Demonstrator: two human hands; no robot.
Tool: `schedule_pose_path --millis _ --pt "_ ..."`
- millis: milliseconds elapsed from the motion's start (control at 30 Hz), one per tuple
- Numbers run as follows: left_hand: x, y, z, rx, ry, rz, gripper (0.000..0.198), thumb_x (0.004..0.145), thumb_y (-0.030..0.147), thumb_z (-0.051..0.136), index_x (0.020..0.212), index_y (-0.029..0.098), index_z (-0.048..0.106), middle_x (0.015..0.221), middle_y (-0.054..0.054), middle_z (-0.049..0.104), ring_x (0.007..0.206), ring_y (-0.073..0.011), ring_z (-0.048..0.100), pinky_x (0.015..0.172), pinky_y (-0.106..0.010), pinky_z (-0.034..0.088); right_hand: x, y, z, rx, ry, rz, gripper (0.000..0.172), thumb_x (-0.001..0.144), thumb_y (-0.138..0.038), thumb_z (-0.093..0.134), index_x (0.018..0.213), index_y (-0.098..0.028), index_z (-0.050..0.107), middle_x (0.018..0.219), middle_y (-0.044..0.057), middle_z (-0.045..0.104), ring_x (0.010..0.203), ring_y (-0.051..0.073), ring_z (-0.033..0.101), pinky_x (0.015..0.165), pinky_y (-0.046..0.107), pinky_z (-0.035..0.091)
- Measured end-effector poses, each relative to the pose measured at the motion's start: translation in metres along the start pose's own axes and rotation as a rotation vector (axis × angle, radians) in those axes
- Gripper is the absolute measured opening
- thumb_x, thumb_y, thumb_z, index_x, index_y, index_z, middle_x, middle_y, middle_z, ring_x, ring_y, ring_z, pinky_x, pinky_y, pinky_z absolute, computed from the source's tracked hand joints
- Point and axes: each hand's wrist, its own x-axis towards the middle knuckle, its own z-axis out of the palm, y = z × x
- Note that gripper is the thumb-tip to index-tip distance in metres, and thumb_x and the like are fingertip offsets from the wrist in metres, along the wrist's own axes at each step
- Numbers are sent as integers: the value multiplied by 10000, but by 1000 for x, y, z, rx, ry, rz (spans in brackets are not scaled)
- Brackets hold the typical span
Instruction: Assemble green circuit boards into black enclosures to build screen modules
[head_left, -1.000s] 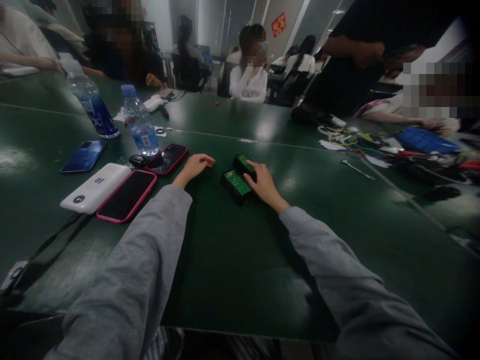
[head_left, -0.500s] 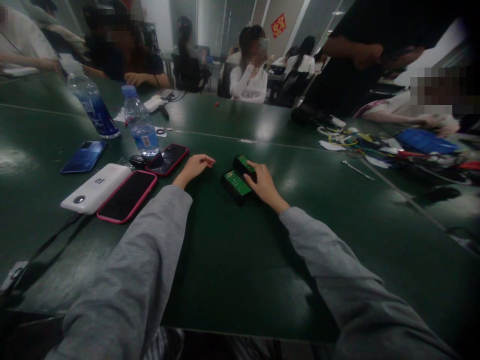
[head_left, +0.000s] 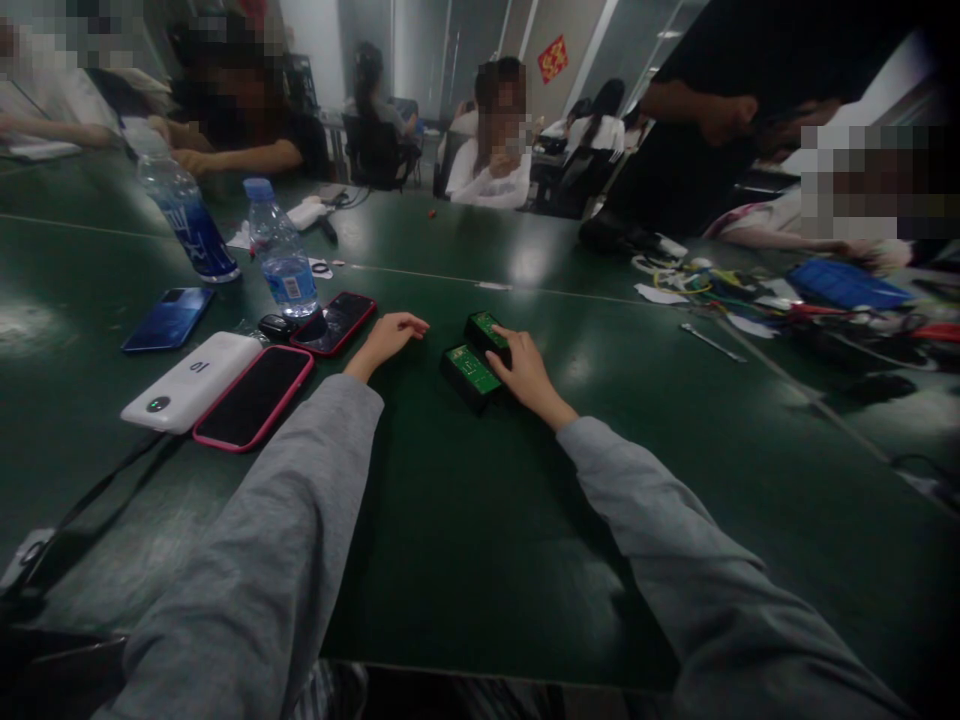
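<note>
Two black boxes with green circuit boards on top lie side by side at the middle of the table, the nearer box [head_left: 471,374] and the farther box [head_left: 482,325]. My right hand [head_left: 525,368] rests at their right side, thumb and fingers apart, its fingertips on the farther box and its thumb by the nearer one. My left hand [head_left: 391,338] lies on the table left of the boxes, fingers loosely curved and slightly apart, with nothing in it. Left of that hand is a phone with a red edge [head_left: 341,322].
On the green table [head_left: 465,560] stand two bottles [head_left: 187,225] [head_left: 283,262] at left, near a white power bank [head_left: 191,382], a pink-cased phone [head_left: 255,398] and a blue phone [head_left: 167,318]. Tangled cables [head_left: 720,285] and a wrench [head_left: 712,343] lie right. People sit around.
My hands and the boxes look the same. Across the table, a seated person in dark clothes has shifted an arm, and the person in white has changed arm and head position.
</note>
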Motion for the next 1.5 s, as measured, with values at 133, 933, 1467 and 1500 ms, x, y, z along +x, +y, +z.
schedule_pose_path --millis 133,933,1467,1500 --pt "0 0 0 1 0 -1 290 857 102 476 1034 153 700 1041 -82 726 872 -135 696 900 -320 515 0 0 0 1 0 -3 515 926 -436 464 1392 -218 432 1159 140 516 1060 299 530 876 489 475" --pt "2 -6 1 -3 -13 28 287 878 117 464 1045 160 693 1067 -84 721 881 -130 695 881 -313 518 0 1 1 0 5 -7 506 918 -420 472 1384 -225 436 1142 134 513 1052 301 529 873 499 475" --pt "1 -3 1 15 1 16 271 850 120 511 1033 158 706 1015 -77 739 868 -132 699 901 -313 519 0 2 2 9 19 -17 508 918 -415 480 1382 -212 440 1160 141 518 1065 302 531 882 493 478" --pt "1 -3 1 10 0 16 273 848 116 509 1034 154 706 1020 -80 737 868 -133 699 900 -314 519 0 3 2 9 18 -17 507 918 -413 481 1383 -212 440 1159 141 519 1062 302 532 880 494 478"
